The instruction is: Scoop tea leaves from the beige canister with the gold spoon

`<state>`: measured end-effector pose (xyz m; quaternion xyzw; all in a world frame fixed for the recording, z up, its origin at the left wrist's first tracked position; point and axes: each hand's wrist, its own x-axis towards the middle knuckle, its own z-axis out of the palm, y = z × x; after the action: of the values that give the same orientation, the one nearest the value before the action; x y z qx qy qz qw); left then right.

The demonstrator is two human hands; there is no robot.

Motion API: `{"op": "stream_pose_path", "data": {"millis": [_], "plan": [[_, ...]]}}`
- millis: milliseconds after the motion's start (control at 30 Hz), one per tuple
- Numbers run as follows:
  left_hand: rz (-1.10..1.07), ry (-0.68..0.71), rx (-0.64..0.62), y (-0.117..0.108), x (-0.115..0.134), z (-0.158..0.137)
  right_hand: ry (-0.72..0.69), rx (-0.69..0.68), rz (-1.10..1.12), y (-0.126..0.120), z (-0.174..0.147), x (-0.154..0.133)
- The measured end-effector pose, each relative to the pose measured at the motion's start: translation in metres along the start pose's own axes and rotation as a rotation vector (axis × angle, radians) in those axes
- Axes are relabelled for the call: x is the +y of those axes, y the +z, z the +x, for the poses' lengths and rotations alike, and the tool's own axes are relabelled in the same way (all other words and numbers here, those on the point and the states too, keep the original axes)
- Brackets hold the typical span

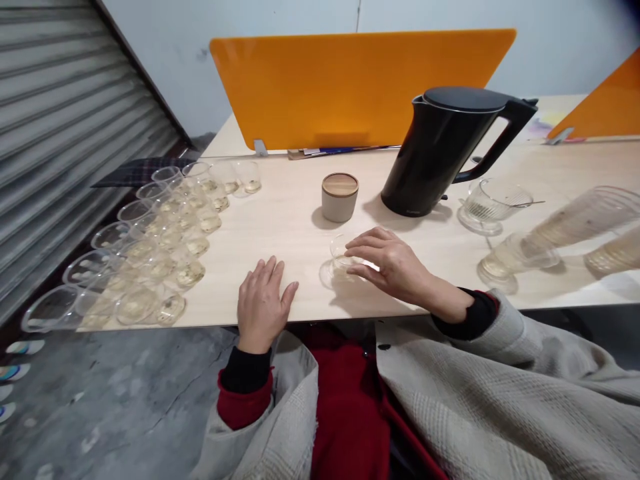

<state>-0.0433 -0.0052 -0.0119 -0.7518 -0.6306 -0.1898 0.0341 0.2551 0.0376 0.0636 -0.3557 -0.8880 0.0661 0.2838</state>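
Observation:
My left hand (263, 303) lies flat on the table near its front edge, fingers stretched out, holding nothing. In front of me my right hand (393, 263) has its thumb and fingers around a small clear plastic cup (337, 250) on the table. The hand covers the cup's right side. Beyond the cup stands a grey canister (339, 203) with a wooden lid. To the left, rows of clear plastic cups (173, 237) hold a little pale contents with dark bits at the bottom.
A black electric kettle (430, 157) stands at the back right. Beside it is a ribbed glass bowl (493, 207) with a thin utensil. Stacked clear cups (575, 223) lie tilted at the far right. An orange divider (360, 87) lines the table's back.

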Motion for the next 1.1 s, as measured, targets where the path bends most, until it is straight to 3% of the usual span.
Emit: {"op": "stream_pose_path", "data": {"millis": [100,267,500,667,867,1100], "plan": [[-0.003,0.000,0.004,0.001,0.000,-0.001,0.032,0.072,0.039,-0.016,0.005,0.009],[-0.015,-0.003,0.023,0.002,0.001,-0.002,0.212,0.182,-0.069,-0.031,0.037,0.041],[-0.029,-0.017,0.019,0.001,0.003,-0.002,0.359,0.089,-0.112,0.009,0.110,0.100],[-0.027,-0.019,0.006,0.000,0.003,-0.002,0.386,0.030,-0.084,0.036,0.139,0.116],[-0.025,-0.013,0.009,-0.001,0.003,-0.003,0.355,0.088,-0.113,0.036,0.136,0.114],[-0.037,-0.019,0.018,0.000,0.003,-0.001,0.355,0.175,-0.175,0.016,0.085,0.108]]}}
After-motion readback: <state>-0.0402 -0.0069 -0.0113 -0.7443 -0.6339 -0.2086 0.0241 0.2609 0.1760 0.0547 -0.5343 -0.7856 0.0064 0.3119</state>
